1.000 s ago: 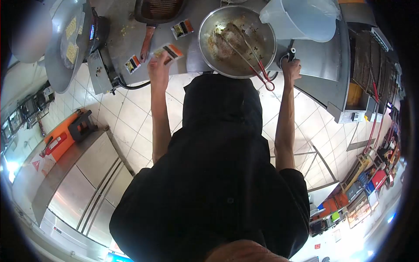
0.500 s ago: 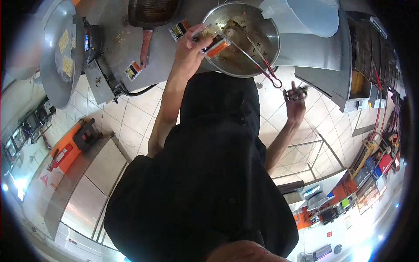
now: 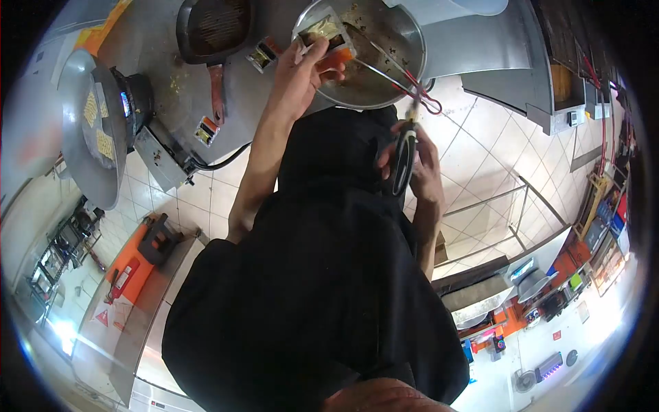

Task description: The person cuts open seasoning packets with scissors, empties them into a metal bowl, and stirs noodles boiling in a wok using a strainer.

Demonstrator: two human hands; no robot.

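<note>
My left hand [image 3: 296, 84] is closed on a clear seasoning packet [image 3: 328, 38] with an orange end, over the near left rim of a steel bowl [image 3: 412, 41]. Inside the bowl are brown and green bits, and red-handled tongs [image 3: 395, 79] lean out over its near right rim. Just in front of my body, my right hand [image 3: 422, 161] holds black-handled scissors [image 3: 405, 154], their blades pointing toward the bowl. Two more packets lie on the steel counter, one [image 3: 263, 54] left of my left hand, the other [image 3: 206, 130] near the front edge.
A square grill pan [image 3: 214, 31] with a red-brown handle sits at the back left. Farther left, a large wok [image 3: 93, 130] holding noodle blocks [image 3: 104, 144] stands by a lit burner [image 3: 130, 99]. A translucent tub [image 3: 473, 5] is at the top right.
My left hand has lifted the packet from the counter and brought it to the bowl. My right hand has picked up the scissors from the counter's right side and moved them in toward my body.
</note>
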